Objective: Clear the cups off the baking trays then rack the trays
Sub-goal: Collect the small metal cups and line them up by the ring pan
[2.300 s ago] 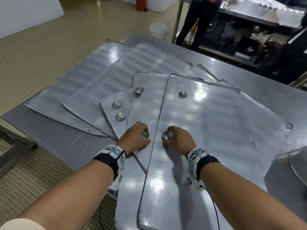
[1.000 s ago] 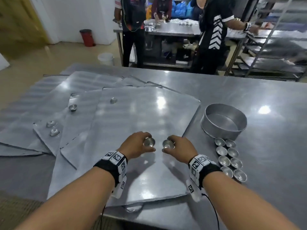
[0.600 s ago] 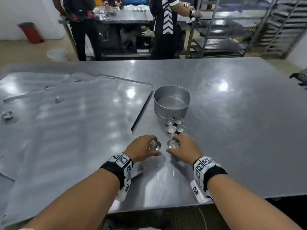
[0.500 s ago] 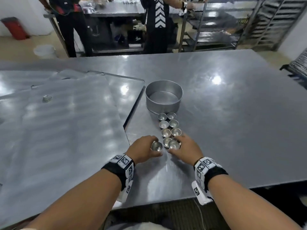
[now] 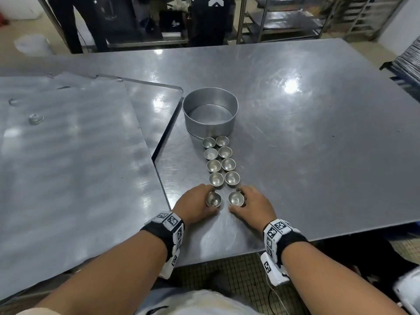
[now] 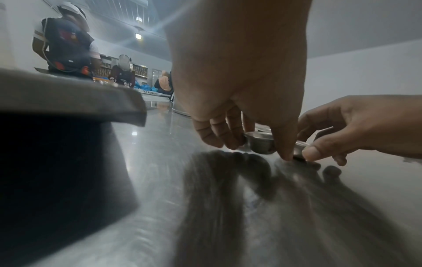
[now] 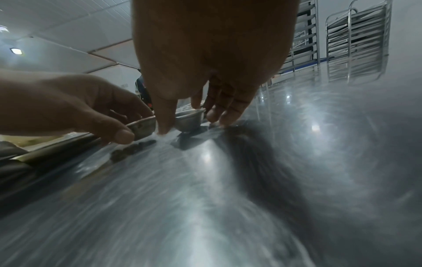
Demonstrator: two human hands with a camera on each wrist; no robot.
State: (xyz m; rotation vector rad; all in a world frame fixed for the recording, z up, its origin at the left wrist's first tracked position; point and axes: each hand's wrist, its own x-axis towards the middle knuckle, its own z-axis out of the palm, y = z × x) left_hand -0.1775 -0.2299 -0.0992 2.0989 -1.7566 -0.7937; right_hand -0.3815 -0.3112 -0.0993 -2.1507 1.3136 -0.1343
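Two cups, one in the left hand [image 5: 197, 206] and one in the right hand [image 5: 255, 205], have come off the baking trays [image 5: 75, 169] and now touch the table [image 5: 318, 137], fingers curled round each, extending the double row [image 5: 220, 163]. One cup [image 5: 36, 119] remains on the trays. Bare tabletop lies right; the table's near edge is close.
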